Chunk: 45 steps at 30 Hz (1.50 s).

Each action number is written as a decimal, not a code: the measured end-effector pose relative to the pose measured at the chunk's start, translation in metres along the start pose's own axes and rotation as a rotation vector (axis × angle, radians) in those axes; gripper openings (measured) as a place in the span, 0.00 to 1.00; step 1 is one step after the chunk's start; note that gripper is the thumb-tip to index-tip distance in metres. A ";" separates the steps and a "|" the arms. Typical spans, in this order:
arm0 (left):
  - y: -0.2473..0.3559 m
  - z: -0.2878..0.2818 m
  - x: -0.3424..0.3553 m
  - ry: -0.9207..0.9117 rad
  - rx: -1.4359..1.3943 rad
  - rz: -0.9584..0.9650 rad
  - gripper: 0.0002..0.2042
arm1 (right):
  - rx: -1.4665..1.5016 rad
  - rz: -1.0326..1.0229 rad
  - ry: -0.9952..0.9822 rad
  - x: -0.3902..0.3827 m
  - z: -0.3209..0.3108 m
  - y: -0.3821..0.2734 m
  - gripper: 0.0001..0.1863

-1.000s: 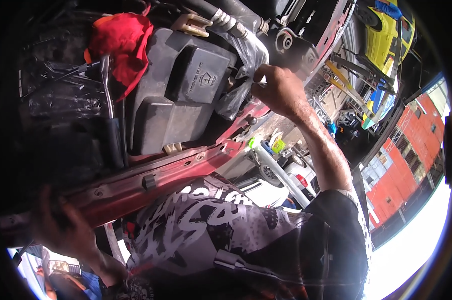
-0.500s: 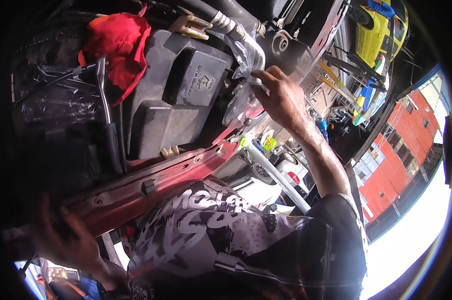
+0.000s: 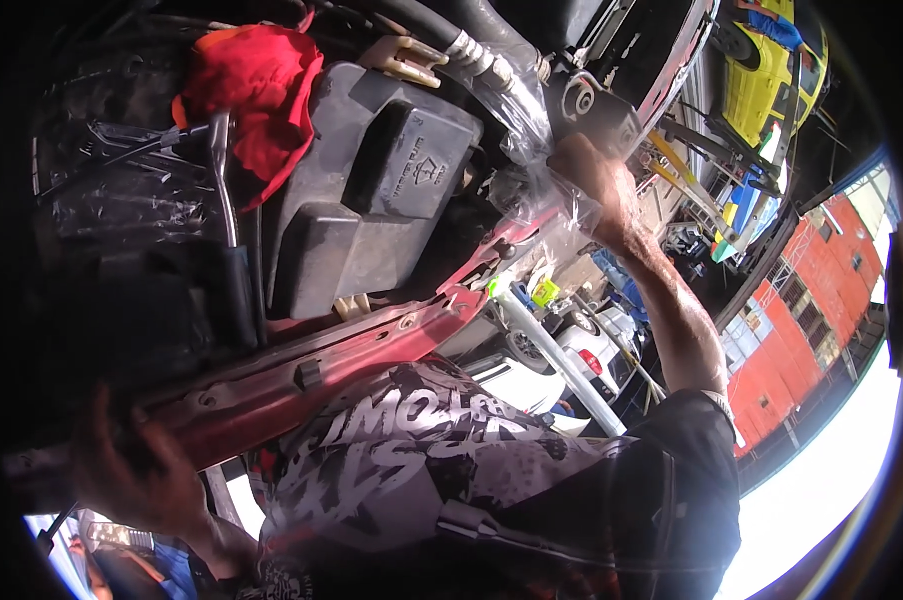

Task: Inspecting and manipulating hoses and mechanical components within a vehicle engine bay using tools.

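Raised lettering [image 3: 421, 168] on lid [image 3: 439, 128] near clear plastic [image 3: 534, 143]

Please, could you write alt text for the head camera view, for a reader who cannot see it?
A person's right hand grips clear plastic at a hose in a vehicle's engine bay. The left hand is at a red metal crossbar; a red cloth, metal-handled tool and dark plastic box lie beyond.

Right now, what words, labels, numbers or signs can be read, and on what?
Wording is not copied out.
Dark cover: raised lettering and a symbol.
Shirt: large pale lettering, distorted by folds.
Clear plastic at the right hand: none visible.
Yellow vehicle: any is too small to read.
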<state>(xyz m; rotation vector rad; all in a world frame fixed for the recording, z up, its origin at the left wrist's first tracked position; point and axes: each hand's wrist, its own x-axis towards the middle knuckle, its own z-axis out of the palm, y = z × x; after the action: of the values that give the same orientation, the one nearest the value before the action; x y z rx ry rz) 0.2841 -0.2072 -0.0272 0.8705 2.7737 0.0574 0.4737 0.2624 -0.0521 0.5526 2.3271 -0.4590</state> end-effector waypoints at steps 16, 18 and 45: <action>0.004 0.000 0.007 0.058 -0.024 0.085 0.12 | 0.028 0.148 0.224 -0.021 0.021 -0.028 0.10; 0.005 0.000 0.006 0.103 0.019 0.082 0.11 | 0.012 0.123 0.243 -0.014 0.021 -0.025 0.11; 0.312 0.097 0.148 -0.291 -0.820 0.831 0.15 | 1.503 0.456 0.135 -0.036 0.050 -0.010 0.18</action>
<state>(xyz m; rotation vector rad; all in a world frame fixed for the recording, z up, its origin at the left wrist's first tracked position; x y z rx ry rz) 0.3634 0.1303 -0.1193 1.4972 1.6748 1.0094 0.5202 0.2217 -0.0609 1.7287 1.4637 -1.9327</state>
